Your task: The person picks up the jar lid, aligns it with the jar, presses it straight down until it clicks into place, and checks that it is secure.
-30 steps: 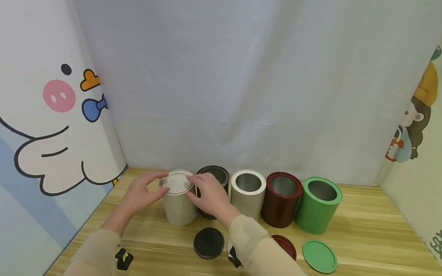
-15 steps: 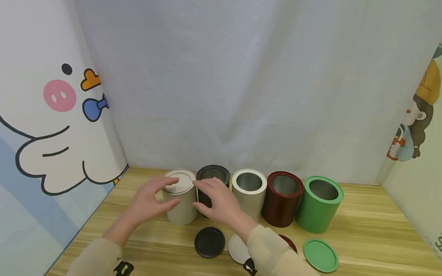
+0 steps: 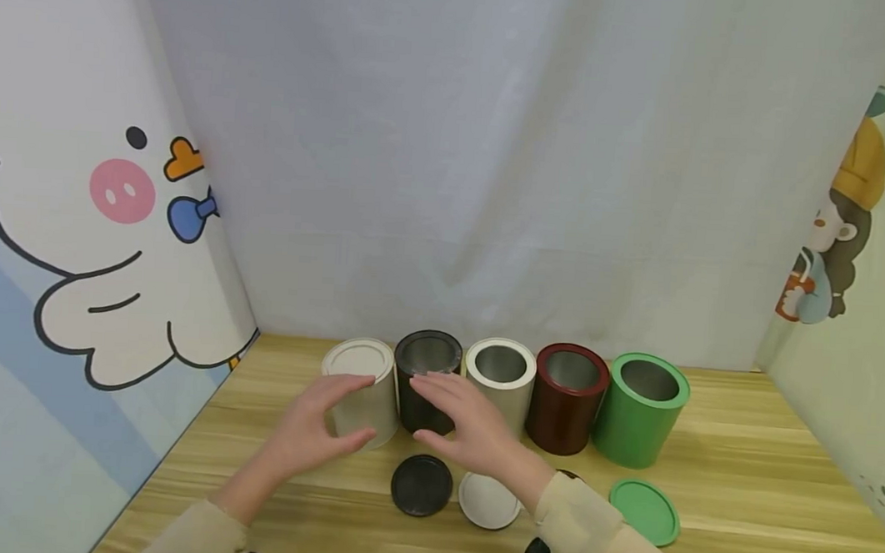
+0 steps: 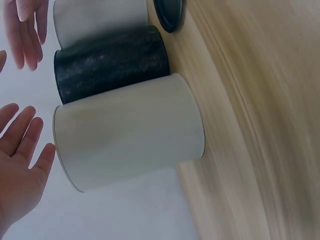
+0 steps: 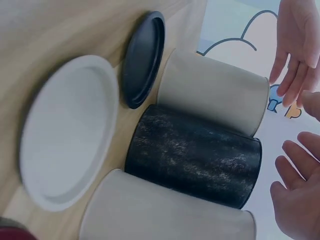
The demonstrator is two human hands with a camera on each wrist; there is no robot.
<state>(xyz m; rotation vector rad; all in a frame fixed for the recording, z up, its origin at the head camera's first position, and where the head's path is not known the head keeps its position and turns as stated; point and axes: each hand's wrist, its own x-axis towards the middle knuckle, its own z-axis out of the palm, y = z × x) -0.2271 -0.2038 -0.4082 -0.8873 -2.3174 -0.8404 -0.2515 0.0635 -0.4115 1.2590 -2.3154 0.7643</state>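
Observation:
At the left end of a row of cans stands a light beige can (image 3: 369, 410) with a white lid (image 3: 358, 359) seated on top. My left hand (image 3: 314, 428) hovers in front of it, fingers and thumb spread apart, holding nothing. My right hand (image 3: 476, 424) is held in front of the black can (image 3: 429, 351), its fingers extended and nothing in them. In the left wrist view the left hand (image 4: 22, 165) is beside the lidded can's top end (image 4: 130, 135). From the right wrist view, the right hand (image 5: 300, 187) appears apart from the scuffed black can (image 5: 195, 155).
An off-white can (image 3: 500, 388), a dark red can (image 3: 564, 416) and a green can (image 3: 633, 424) stand uncovered to the right. In front lie a black lid (image 3: 421, 485), a white lid (image 3: 488, 502) and a green lid (image 3: 644, 512). The right forearm hides a dark red lid.
Both hands have come off the lid of the leftmost can and drawn back toward me, the right one also moving rightward. The lid stays on the can.

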